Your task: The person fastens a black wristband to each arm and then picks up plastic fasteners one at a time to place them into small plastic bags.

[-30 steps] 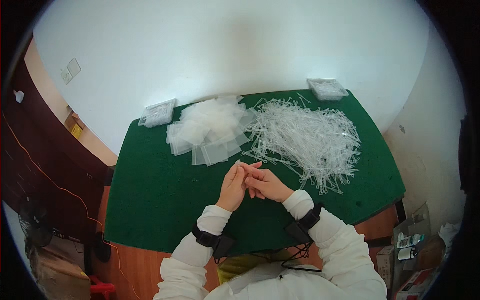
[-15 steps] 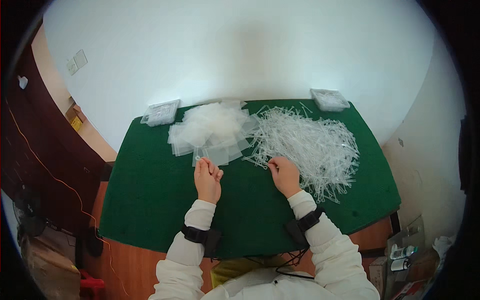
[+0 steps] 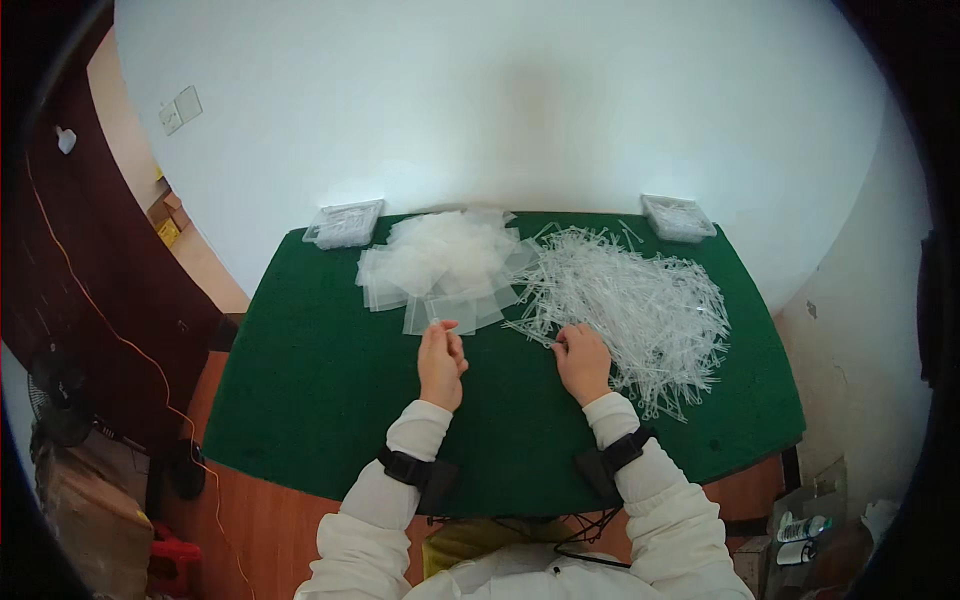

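My left hand (image 3: 443, 368) is pinched in front of the bag pile, around a thin clear plastic stick with a small ring end, most of it hidden by the fingers. Just beyond lies a heap of flat translucent plastic bags (image 3: 430, 262). At the near left edge of a big tangled pile of clear ring-ended plastic sticks (image 3: 640, 305), my right hand (image 3: 584, 364) is closed, thumb and forefinger together. Its fingertips touch the end of a stick; whether they grip it is hard to see.
A green-covered table (image 3: 330, 400) carries everything. Clear plastic boxes of small clear pieces stand at the back, one left (image 3: 345, 224) and one right (image 3: 678, 218). The white wall (image 3: 480, 120) rises behind. An orange cable (image 3: 150, 360) hangs at the left.
The whole view has shifted, so the table sits slightly lower and farther right. Relative to the bags, my left hand has turned and the stick's ring end shows less. My right hand stays at the pile's edge.
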Demonstrator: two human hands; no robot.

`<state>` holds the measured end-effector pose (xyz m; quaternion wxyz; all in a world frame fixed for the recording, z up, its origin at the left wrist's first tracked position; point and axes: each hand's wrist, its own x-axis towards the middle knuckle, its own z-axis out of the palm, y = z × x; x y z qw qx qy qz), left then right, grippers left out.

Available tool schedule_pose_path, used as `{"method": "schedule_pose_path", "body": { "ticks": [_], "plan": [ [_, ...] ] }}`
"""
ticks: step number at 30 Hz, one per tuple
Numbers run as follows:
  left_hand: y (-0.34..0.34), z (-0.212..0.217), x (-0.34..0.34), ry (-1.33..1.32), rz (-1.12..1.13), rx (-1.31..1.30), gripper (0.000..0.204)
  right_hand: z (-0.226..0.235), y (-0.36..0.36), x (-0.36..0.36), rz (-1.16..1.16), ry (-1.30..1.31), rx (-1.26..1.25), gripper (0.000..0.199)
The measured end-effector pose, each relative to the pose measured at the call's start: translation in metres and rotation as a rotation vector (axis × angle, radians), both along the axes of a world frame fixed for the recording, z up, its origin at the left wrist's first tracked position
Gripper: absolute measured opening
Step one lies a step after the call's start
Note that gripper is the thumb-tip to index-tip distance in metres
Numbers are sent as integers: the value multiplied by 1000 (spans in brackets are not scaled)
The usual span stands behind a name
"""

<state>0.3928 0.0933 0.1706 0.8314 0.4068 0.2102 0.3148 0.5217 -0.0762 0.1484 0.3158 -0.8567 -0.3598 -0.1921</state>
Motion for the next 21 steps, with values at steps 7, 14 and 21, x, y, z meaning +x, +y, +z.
{"method": "schedule_pose_path", "body": {
  "ticks": [7, 14, 21],
  "plan": [
    [-6, -4, 3, 115, -75, 81, 24, -4, -1, 2, -1, -59, -19, 14],
    [-3, -13, 4, 60, -225, 124, 22, 1, 2, -6, 164, -32, 16, 15],
    [-2, -17, 7, 13, -214, 173, 24, -3, 1, -4, 186, -71, -54, 16]
  ]
}}
